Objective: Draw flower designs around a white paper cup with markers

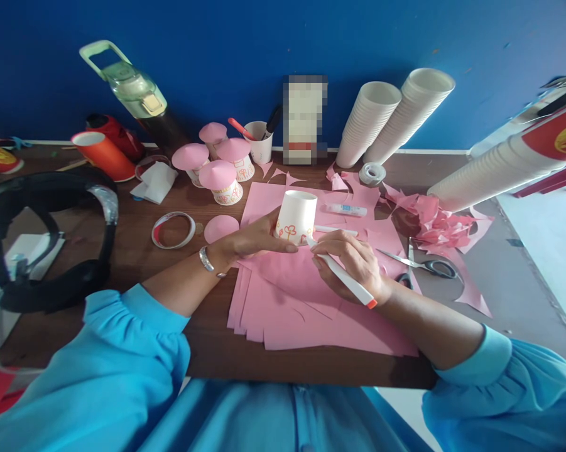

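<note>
A white paper cup point(298, 210) is held upright in my left hand point(260, 238), whose fingers wrap round its left side and base. Orange-red flower drawings run along the cup's lower part. My right hand point(351, 260) is closed on a white marker point(346, 280) with an orange end; its tip meets the lower right of the cup. Beneath both hands lie stacked pink paper sheets point(296, 326). Left of the cup, a pink paper disc point(222, 228) lies partly behind my left wrist.
Several decorated cups with pink cone tops point(217, 174) stand behind my left hand. Scissors point(424, 263), a glue stick point(346, 209) and pink scraps point(436, 220) lie rightward. Tall cup stacks point(370, 122) stand by the wall. Leftward are a tape roll point(156, 230), bottle point(141, 94) and black headgear point(47, 295).
</note>
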Demonstrator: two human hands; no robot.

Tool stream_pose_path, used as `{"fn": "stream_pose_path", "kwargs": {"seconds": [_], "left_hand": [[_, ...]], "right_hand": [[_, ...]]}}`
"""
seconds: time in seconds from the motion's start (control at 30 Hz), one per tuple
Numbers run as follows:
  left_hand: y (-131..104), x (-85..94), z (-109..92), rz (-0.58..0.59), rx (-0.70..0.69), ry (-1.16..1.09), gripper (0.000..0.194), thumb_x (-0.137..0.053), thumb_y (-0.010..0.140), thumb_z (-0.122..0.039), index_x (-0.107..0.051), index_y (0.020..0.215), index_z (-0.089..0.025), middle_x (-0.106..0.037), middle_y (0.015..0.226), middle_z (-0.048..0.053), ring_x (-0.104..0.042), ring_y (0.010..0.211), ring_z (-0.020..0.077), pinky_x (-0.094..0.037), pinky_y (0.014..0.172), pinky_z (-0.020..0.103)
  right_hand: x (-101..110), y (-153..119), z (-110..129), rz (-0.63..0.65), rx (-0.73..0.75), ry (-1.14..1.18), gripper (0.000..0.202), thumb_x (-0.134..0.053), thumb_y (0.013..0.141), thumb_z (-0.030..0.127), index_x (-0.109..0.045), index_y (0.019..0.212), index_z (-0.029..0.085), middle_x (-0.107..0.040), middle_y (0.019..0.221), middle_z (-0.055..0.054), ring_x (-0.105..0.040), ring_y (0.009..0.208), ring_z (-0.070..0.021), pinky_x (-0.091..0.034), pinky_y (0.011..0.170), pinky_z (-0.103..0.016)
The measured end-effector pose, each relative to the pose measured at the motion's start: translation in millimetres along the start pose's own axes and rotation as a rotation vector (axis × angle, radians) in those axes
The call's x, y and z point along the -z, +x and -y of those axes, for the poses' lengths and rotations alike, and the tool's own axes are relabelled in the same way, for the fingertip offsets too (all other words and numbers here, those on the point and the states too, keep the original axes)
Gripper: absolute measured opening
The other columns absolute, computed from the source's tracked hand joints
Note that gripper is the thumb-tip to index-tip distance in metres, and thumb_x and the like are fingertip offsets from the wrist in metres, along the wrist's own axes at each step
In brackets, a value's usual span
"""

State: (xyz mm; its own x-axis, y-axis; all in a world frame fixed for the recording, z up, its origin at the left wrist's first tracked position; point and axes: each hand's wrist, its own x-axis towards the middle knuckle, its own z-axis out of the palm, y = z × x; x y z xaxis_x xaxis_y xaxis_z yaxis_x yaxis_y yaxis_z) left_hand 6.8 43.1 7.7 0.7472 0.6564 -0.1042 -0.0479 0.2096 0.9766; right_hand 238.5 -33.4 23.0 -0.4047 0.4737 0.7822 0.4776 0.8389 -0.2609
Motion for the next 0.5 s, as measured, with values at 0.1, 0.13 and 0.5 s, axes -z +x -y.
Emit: {"fn": "stream_pose_path", "kwargs": {"seconds": [0.1, 0.13, 0.5], "left_hand": [[-0.4, -1.1, -1.3, 0.003, 0.004, -0.030, 0.087, -0.100, 0.073, -0.044, -0.060, 0.148, -0.025, -0.075, 0.131, 0.011, -0.071, 0.118, 0.0308, -0.057, 0.101, 0.048], [-0.5, -1.6, -1.8, 0.004, 0.005, -0.037, 0.086, -0.100, 0.073, -0.042, -0.060, 0.148, -0.025, -0.075, 0.131, 0.012, -0.071, 0.117, 0.0306, -0.057, 0.101, 0.047], [1.2, -2.1, -2.4, 0.017, 0.000, -0.041, 0.089, -0.098, 0.075, -0.037, -0.057, 0.153, -0.025, -0.077, 0.129, 0.011, -0.074, 0.116, 0.0302, -0.059, 0.093, 0.041]], "right_hand": [[0.3, 0.3, 0.6, -0.003, 0.001, 0.005, 0.022, -0.063, 0.100, 0.009, -0.062, 0.117, 0.023, -0.074, 0.088, -0.002, -0.075, 0.073, -0.0192, -0.064, 0.062, -0.031], [0.3, 0.4, 0.8, 0.000, 0.001, 0.013, 0.023, -0.063, 0.100, 0.009, -0.062, 0.117, 0.023, -0.074, 0.088, -0.002, -0.075, 0.074, -0.0194, -0.064, 0.063, -0.031], [1.0, 2.4, 2.9, 0.025, 0.013, 0.026, 0.021, -0.060, 0.101, 0.009, -0.061, 0.118, 0.023, -0.076, 0.088, -0.003, -0.077, 0.075, -0.0192, -0.064, 0.062, -0.031]]}}
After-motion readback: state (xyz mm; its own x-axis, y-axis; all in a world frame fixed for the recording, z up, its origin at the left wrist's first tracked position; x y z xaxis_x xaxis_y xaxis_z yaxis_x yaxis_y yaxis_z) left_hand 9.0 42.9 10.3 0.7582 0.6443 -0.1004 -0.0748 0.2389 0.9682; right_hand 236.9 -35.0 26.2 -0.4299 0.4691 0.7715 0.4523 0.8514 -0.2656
